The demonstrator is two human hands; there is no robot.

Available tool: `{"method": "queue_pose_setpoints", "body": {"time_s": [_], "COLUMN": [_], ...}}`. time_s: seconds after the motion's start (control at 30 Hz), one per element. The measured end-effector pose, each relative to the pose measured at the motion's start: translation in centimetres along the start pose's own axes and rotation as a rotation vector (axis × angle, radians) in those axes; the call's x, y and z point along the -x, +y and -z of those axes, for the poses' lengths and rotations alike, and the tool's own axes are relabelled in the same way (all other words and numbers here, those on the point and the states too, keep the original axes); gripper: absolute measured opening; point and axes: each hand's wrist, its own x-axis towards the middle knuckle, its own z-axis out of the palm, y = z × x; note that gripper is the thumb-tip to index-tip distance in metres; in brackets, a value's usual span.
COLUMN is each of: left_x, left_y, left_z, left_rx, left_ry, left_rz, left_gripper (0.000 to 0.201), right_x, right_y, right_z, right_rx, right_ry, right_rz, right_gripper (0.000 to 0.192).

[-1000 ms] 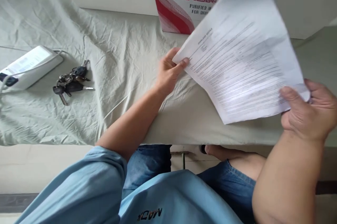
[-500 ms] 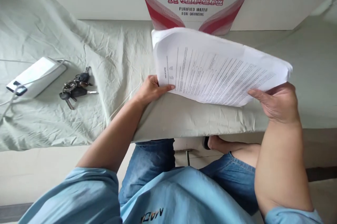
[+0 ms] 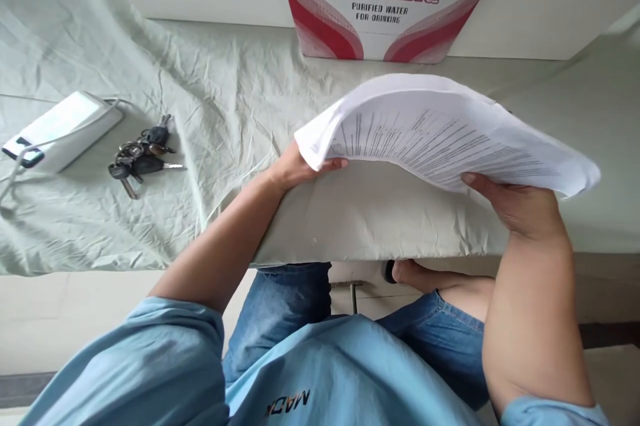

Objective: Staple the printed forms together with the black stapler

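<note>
counter (image 3: 380, 213) under wrinkled pale-green cloth (image 3: 220, 99) | key bunch (image 3: 140, 158) left, just beside white power bank (image 3: 63, 129), perhaps cabled | water carton (image 3: 385, 3) at back edge

Thin stack of white printed paper sheets (image 3: 445, 129), covered in dense lines of small black text. Held in the air above a table draped in pale green cloth, not resting on it. Tipped nearly flat, printed face upward and angled slightly toward the viewer, so the text appeared foreshortened. Bowed upward through the middle, with left and right ends drooping. Left end curled downward at its corner, right end stretched out to a thin edge. Text too small and slanted to be read.
</note>
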Motion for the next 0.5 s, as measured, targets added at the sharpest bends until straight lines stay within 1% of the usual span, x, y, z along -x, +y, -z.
{"method": "queue_pose_setpoints", "body": {"time_s": [0.07,0.13,0.2,0.27,0.3,0.33,0.37,0.43,0.47,0.5], "left_x": [0.0,-0.2,-0.6,-1.0,-1.3,-1.5,-1.8,-2.3,-2.6,-2.8], "left_y": [0.6,1.5,2.3,2.9,3.1,3.4,3.7,4.6,5.1,5.7], "left_z": [-0.5,-0.8,-0.8,-0.6,-0.5,-0.3,-0.1,0.0,-0.1,-0.3], "left_rx": [-0.035,-0.087,-0.107,-0.096,-0.088,-0.085,-0.086,-0.118,-0.149,-0.184], "left_ry": [-0.023,-0.017,-0.011,-0.044,-0.085,-0.140,-0.208,-0.374,-0.463,-0.552], "left_rz": [0.045,0.094,0.157,0.213,0.234,0.253,0.272,0.303,0.310,0.311], "left_gripper": [0.083,0.080,0.078,0.075,0.072,0.069,0.066,0.062,0.059,0.057], "right_x": [0.4,0.6,0.6,0.5,0.5,0.4,0.3,0.2,0.2,0.3], "right_y": [-0.5,-1.3,-2.0,-2.2,-2.2,-2.1,-1.9,-1.6,-1.5,-1.5], "right_z": [-0.2,-0.2,0.4,1.5,2.3,3.1,3.8,4.8,5.0,4.9], "right_rx": [-0.024,-0.052,-0.045,0.010,0.049,0.081,0.099,0.097,0.092,0.093], "right_ry": [-0.014,-0.073,-0.137,-0.166,-0.157,-0.128,-0.075,0.002,0.009,-0.011], "right_rz": [-0.002,-0.057,-0.193,-0.365,-0.432,-0.459,-0.450,-0.397,-0.372,-0.355], "right_gripper": [0.065,0.060,0.060,0.069,0.076,0.084,0.091,0.100,0.101,0.100]}}
